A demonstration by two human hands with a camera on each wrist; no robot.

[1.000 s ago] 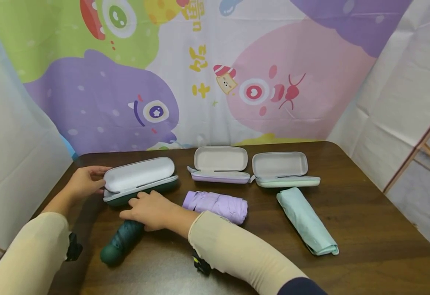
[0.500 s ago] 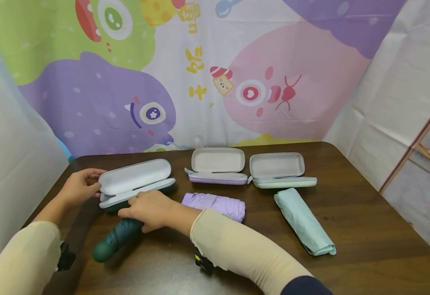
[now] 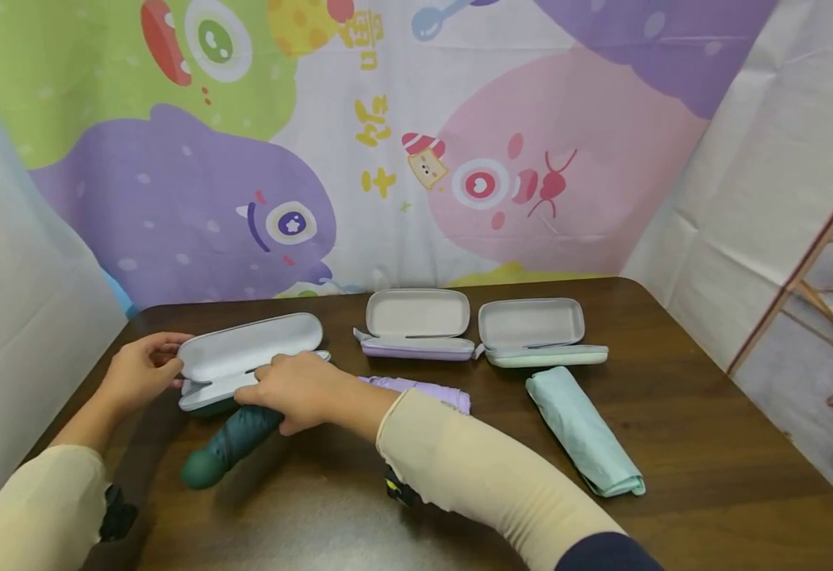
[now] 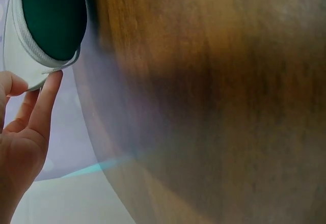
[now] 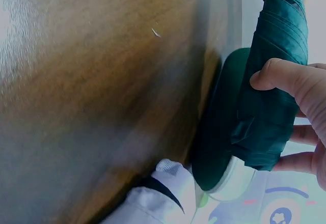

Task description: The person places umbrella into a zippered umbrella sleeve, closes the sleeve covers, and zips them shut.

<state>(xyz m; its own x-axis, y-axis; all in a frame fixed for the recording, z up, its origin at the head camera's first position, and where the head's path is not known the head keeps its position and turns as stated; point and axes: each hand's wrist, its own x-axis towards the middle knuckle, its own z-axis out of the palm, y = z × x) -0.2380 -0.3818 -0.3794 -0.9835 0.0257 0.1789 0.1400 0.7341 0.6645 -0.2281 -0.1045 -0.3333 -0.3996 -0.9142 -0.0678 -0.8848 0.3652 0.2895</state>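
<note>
My right hand (image 3: 302,392) grips a folded dark green umbrella (image 3: 234,444) round its middle, thumb on one side and fingers on the other in the right wrist view. The umbrella is raised and slanted, its rounded handle pointing toward the near left, and overlaps the front of a dark green zip case (image 5: 216,127). That case stands unzipped, its pale lining (image 3: 248,349) showing. At its left end my left hand (image 3: 138,369) pinches the edge between thumb and fingers; the left wrist view shows the fingertips (image 4: 56,76) at the zip rim.
A lilac case (image 3: 416,349) and a mint case (image 3: 548,357) lie unzipped toward the back. In front of them are a folded lilac umbrella (image 3: 424,390), partly behind my right arm, and a folded mint umbrella (image 3: 588,432). A printed cloth (image 3: 381,238) hangs behind the wooden table (image 3: 709,460).
My right hand has lifted the dark green umbrella up and toward the dark green case, now covering more of its front. My left hand keeps its hold at the case's end.
</note>
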